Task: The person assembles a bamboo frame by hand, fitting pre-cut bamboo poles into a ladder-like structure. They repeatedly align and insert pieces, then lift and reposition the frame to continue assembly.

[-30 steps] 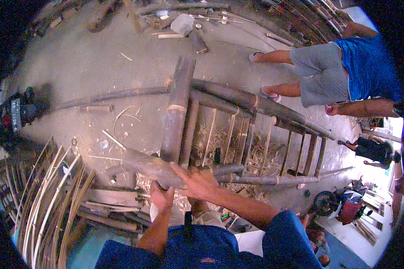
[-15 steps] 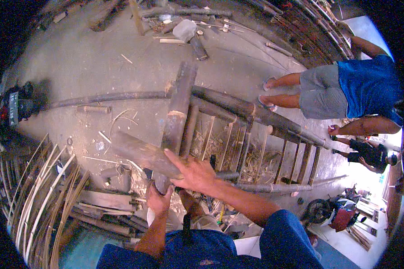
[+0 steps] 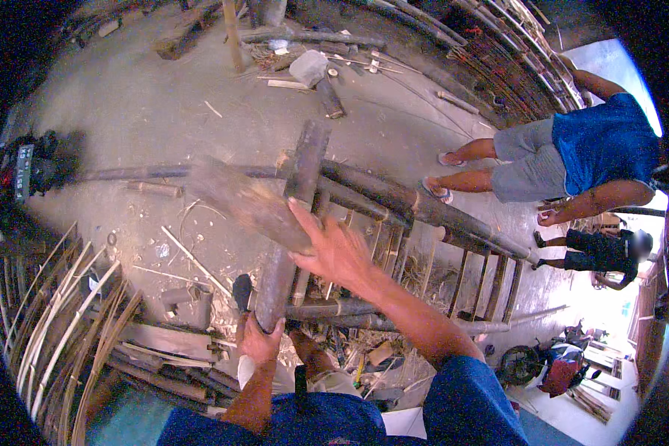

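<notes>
A dark bamboo pole (image 3: 305, 149) slants away from me across a ladder-like bamboo frame (image 3: 394, 212). My left hand (image 3: 260, 340) is wrapped round its near end. Just beyond those fingers a black handle-like object (image 3: 242, 292) sticks up beside the pole; what it belongs to is hidden. In my right hand (image 3: 338, 254) is a short, thick wooden piece (image 3: 249, 207), closed in the fingers and raised over the pole. It is smeared by motion, so I cannot tell if it touches the pole.
Thin split strips (image 3: 59, 334) stand bundled at the left. A person in a blue shirt (image 3: 602, 149) stands at the right, another person in dark clothes (image 3: 602, 251) beyond. A red motorbike (image 3: 561, 368) is parked lower right. Shavings (image 3: 416, 279) litter the floor.
The wooden piece in my right hand has risen away from the near end of the pole. My left hand stays on the pole, and the black object beside it shows more.
</notes>
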Demonstrator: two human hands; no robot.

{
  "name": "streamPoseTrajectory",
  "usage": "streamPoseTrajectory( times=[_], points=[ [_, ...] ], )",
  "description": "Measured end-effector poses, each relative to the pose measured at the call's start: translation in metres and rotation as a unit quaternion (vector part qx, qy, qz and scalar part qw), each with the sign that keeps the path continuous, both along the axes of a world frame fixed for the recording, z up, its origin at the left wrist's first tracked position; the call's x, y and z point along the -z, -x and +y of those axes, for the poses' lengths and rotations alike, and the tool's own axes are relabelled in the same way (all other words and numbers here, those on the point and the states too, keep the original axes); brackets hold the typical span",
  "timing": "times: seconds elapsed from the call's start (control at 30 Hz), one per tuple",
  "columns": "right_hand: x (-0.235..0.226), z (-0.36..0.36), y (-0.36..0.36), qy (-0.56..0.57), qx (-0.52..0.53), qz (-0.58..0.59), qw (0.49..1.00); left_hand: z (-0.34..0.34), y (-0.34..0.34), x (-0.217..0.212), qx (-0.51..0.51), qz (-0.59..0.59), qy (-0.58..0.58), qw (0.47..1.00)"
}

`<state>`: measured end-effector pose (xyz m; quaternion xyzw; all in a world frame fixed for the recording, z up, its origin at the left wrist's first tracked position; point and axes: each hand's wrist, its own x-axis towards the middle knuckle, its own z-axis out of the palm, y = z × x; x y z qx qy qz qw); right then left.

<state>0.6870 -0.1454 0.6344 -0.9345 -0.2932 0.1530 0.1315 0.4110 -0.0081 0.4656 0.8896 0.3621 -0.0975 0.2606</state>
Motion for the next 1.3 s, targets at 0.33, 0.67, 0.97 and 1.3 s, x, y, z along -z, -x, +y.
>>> streamPoseTrajectory(
  times=[0.33,0.67,0.97,1.3],
  points=[
    [-0.008,-0.015,-0.049,0.120,-0.043,0.024,0.992,0.001,-0.007,-0.012,-0.005,-0.047,0.028,0.998],
    [-0.001,-0.002,-0.058,0.172,-0.019,0.078,0.982,0.000,-0.008,-0.008,-0.020,-0.010,0.017,1.000],
    [0.011,-0.009,-0.052,0.004,-0.032,-0.064,0.997,-0.002,-0.016,-0.002,-0.046,0.088,0.017,0.995],
    [0.026,-0.024,-0.045,0.021,0.027,-0.004,0.999,-0.001,-0.015,-0.008,-0.021,0.028,0.009,0.999]
  ],
)
